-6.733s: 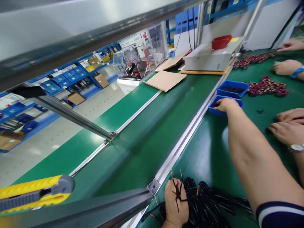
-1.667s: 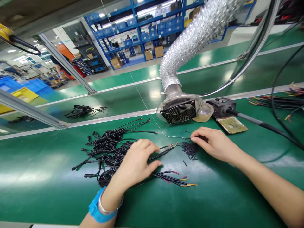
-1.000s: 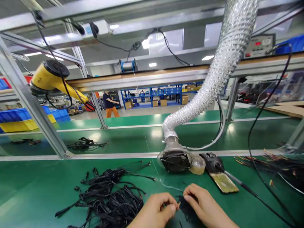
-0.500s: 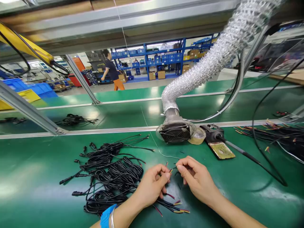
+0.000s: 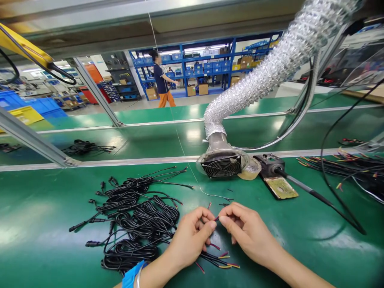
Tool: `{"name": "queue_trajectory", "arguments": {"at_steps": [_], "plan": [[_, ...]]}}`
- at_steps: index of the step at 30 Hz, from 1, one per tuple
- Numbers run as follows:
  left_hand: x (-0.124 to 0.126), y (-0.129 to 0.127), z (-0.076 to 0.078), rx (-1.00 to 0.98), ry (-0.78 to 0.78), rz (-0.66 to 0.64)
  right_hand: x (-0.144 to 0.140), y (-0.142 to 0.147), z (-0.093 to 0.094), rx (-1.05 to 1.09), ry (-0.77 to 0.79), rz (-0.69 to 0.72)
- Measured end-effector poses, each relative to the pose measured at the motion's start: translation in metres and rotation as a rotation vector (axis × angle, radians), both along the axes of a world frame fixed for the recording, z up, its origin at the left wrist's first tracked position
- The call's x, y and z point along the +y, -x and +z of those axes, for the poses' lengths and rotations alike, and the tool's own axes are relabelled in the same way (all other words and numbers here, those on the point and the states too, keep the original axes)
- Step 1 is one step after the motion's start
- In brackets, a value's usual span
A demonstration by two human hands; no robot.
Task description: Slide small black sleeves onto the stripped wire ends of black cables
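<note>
My left hand [image 5: 196, 232] is closed in a pinch on the end of a black cable, its thumb and forefinger close to the tip. Facing it, my right hand [image 5: 243, 224] pinches a short black tube [image 5: 217, 219] at the wire end, and the fingertips of both hands nearly meet. Fingers hide most of the tube and wire. Below the hands, several black cable ends [image 5: 220, 262] with red and yellow wires stick out. Loose short black tubes [image 5: 223, 205] lie just beyond my right fingertips.
Coiled black cables [image 5: 147, 216] lie on the left of the green bench. Ahead stands a fume extractor [image 5: 222, 166] with a silver hose. A soldering iron [image 5: 300, 188] rests in its stand, near more wires [image 5: 336, 164] at right. A person [image 5: 163, 80] walks in the background.
My right hand has brought the black tube onto or against the wire end, and the yellow wire tip is now hidden. The background person has moved right. The view has shifted slightly.
</note>
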State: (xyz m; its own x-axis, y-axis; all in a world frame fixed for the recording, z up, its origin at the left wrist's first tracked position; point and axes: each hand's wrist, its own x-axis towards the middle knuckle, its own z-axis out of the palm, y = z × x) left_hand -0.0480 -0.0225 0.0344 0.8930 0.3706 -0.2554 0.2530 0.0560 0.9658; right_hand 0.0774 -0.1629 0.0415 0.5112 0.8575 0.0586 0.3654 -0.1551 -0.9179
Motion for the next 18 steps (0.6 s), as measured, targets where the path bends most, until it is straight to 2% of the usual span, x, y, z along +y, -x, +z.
{"name": "queue_trajectory", "arguments": {"at_steps": [7,12,18], "plan": [[0.001,0.001,0.002,0.000,0.027,-0.030,0.001,-0.002,0.001,0.198,-0.015,0.017],[0.001,0.001,0.004,0.033,-0.016,-0.063,0.000,-0.011,0.003,0.474,-0.049,0.011],[-0.001,0.003,0.003,0.050,-0.045,-0.077,0.001,-0.009,0.005,0.452,-0.100,0.011]]}}
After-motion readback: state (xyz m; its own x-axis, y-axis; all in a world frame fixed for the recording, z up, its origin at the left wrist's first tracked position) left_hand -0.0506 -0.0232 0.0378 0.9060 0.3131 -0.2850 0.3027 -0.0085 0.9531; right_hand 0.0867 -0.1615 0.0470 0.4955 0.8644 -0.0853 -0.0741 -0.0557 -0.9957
